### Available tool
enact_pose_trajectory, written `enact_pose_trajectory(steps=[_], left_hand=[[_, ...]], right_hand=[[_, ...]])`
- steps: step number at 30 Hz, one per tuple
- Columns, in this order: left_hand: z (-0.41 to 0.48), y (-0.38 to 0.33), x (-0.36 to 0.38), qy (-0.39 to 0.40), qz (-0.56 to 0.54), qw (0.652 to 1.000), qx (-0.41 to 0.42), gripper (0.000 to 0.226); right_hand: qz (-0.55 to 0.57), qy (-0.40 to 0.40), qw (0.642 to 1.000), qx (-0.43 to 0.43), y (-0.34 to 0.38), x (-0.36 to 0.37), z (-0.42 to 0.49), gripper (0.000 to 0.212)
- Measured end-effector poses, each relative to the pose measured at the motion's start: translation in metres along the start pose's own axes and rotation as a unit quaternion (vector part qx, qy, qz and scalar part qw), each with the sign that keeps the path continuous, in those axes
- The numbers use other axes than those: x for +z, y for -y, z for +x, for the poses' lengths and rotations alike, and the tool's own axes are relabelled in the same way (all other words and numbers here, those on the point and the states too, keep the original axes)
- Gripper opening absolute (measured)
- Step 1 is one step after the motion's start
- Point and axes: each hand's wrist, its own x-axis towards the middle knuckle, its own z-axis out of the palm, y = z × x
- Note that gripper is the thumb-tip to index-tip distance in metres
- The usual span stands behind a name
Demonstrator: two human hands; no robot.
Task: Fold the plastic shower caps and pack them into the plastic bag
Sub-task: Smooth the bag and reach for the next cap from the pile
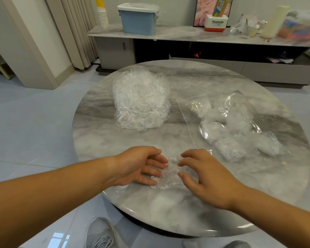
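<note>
Clear crinkled plastic, a single shower cap (pixel 169 176), lay flat on the near part of the round marble counter (pixel 97 140), between the two hands. The left hand (pixel 138 166) and right hand (pixel 207 176) both rested on it with fingers spread and loosely curled, tips touching the film but gripping nothing. Farther back sat a heap of unfolded shower caps (pixel 141 99), and to its right the plastic bag (pixel 240 126), already holding several folded caps.
</note>
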Motion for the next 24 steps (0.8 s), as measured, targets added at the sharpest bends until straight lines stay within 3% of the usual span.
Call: enact_pose_trajectory(steps=[5, 12, 19, 22, 24], left_hand=[[-0.002, -0.002, 0.009, -0.004, 0.047, 0.999, 0.006, 0.036], [-0.001, 0.0, 0.009, 0.005, 0.075, 0.997, 0.03, 0.039], [0.003, 0.003, 0.005, 0.022, 0.083, 0.996, 0.04, 0.033], [0.005, 0.004, 0.004, 0.022, 0.074, 0.996, 0.037, 0.034], [0.005, 0.004, 0.003, 0.025, 0.066, 0.997, 0.036, 0.03]], right_hand=[[0.021, 0.188, 0.976, 0.105, -0.005, -0.012, 0.018, 0.02], [0.076, 0.256, 0.955, 0.127, -0.004, -0.016, 0.019, 0.04], [0.264, 0.154, 0.939, 0.159, 0.002, -0.025, 0.014, 0.01], [0.395, 0.079, 0.896, 0.185, 0.008, -0.028, 0.013, 0.003], [0.483, 0.031, 0.853, 0.193, 0.013, -0.024, 0.013, 0.014]])
